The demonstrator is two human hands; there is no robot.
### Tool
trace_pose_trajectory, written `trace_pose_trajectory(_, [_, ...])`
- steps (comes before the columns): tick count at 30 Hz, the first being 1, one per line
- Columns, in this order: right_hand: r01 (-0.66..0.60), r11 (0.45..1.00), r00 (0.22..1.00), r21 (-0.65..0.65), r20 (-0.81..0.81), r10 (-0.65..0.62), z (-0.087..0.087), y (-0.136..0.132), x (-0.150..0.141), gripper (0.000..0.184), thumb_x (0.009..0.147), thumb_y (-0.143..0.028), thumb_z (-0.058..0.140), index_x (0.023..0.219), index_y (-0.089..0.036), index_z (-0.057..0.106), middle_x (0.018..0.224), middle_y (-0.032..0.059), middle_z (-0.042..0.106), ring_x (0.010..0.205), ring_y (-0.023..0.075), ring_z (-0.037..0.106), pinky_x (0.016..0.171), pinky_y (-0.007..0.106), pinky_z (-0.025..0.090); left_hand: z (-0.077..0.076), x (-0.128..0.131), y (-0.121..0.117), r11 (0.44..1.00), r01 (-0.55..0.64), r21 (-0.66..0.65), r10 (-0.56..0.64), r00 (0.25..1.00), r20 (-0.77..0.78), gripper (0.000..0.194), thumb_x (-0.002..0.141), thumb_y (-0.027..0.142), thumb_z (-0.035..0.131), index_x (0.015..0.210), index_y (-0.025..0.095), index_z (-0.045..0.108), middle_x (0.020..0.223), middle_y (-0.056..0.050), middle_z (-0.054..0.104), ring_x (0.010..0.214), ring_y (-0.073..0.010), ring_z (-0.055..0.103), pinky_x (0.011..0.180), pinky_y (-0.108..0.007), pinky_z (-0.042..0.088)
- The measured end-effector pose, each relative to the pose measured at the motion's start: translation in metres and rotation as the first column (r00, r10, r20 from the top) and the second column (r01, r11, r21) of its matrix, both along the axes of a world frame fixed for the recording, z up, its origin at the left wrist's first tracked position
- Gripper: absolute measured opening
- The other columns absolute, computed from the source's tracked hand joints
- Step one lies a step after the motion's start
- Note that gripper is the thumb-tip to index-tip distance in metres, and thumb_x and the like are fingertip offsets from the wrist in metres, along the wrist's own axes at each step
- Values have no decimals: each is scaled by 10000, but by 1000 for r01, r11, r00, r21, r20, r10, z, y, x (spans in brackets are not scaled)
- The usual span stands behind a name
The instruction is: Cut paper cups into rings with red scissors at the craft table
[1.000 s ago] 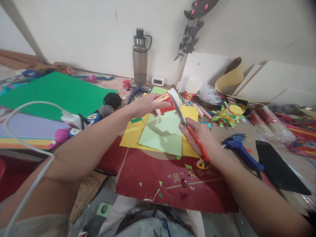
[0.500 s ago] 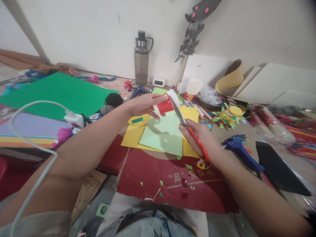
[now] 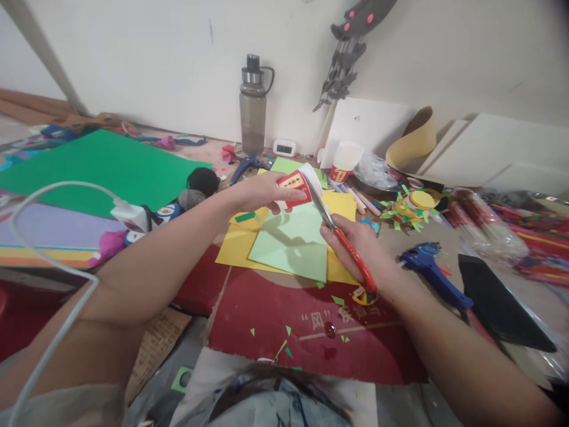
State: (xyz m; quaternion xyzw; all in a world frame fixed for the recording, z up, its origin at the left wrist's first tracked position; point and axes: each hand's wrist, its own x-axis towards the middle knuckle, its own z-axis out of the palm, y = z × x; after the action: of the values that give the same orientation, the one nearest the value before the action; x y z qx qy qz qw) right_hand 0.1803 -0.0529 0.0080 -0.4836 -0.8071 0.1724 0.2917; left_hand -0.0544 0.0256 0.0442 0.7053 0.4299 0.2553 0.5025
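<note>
My left hand (image 3: 268, 191) is closed around a red and white paper cup (image 3: 297, 182), tilted on its side with the rim toward the right. In my right hand (image 3: 358, 243) is a pair of scissors (image 3: 352, 249) with red handles. Their blades lie against the cup's rim; whether they bite into the wall is hard to make out. Below the cup lie a pale green sheet (image 3: 291, 246) and a yellow sheet (image 3: 235, 249) on a dark red board (image 3: 267, 314) strewn with small green scraps.
A blue glue gun (image 3: 438, 276) lies right of my right hand. Behind stand a grey water bottle (image 3: 253, 112), a small clock (image 3: 284, 147) and another paper cup (image 3: 344, 163). A white cable (image 3: 53, 255) runs past my left arm. A green sheet (image 3: 106, 169) lies at left.
The cup has turned in my left hand, so a cream patch with dark lettering on its red side now faces me. My right hand and the scissors stay nearly in place.
</note>
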Motion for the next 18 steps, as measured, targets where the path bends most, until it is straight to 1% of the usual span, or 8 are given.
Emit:
trace_pose_trajectory(6, [20, 1000, 1000, 15, -10, -19, -2, -1, 0, 328, 945, -455, 510, 713, -224, 488, 571, -32, 460, 541, 117, 432, 556, 250, 336, 1, 0, -2, 999, 3, 49, -3, 1000, -2, 393, 757, 435, 772, 1022, 158, 684, 894, -76, 695, 769, -166, 668, 615, -252, 488])
trace_pose_trajectory(11, [26, 1000, 1000, -3, -17, -26, 0, -2, -1, 346, 946, -468, 505, 696, -232, 465, 557, -31, 453, 539, 125, 424, 551, 260, 335, 4, 2, -5, 996, -30, 81, 32, 999, -21, 407, 763, 429, 765, 1043, 150, 672, 932, -86, 710, 779, -166, 674, 621, -257, 496])
trace_pose_trajectory(14, [30, 1000, 1000, 2, 0, -30, -1, -1, 0, 351, 951, -470, 497, 695, -233, 462, 572, -20, 470, 555, 132, 442, 564, 265, 344, 4, 2, -4, 993, -53, 102, 58, 997, -49, 449, 759, 438, 769, 1085, 145, 669, 969, -99, 721, 815, -177, 686, 636, -262, 503])
trace_pose_trajectory(18, [7, 1000, 1000, -7, 26, -7, -2, 1, 1, 305, 955, -457, 499, 760, -222, 511, 624, -7, 522, 579, 134, 487, 582, 259, 358, 2, 1, -2, 988, -63, 144, 75, 994, -81, 515, 744, 476, 778, 1122, 145, 664, 986, -108, 720, 825, -189, 690, 628, -266, 503])
